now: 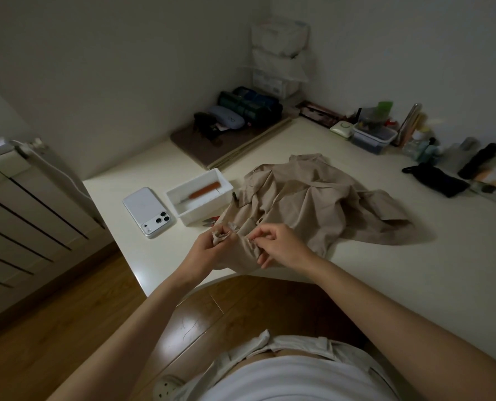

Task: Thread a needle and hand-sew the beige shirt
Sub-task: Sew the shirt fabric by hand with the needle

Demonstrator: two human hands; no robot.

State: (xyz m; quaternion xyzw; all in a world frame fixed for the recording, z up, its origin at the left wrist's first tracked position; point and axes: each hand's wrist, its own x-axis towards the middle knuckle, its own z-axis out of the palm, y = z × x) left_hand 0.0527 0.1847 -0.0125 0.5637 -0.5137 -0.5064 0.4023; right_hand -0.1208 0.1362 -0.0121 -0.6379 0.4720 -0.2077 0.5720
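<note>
While the left hand [209, 244] grips a bunched edge of the shirt [313, 198], the right hand [281, 246] pinches the cloth just beside it; no needle can be made out. The crumpled shirt stretches across the table [356, 285] from the hands toward 1 o'clock

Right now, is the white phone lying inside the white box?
No, the white phone lies face down on the table beside the white box, which holds an orange-handled tool.
</note>
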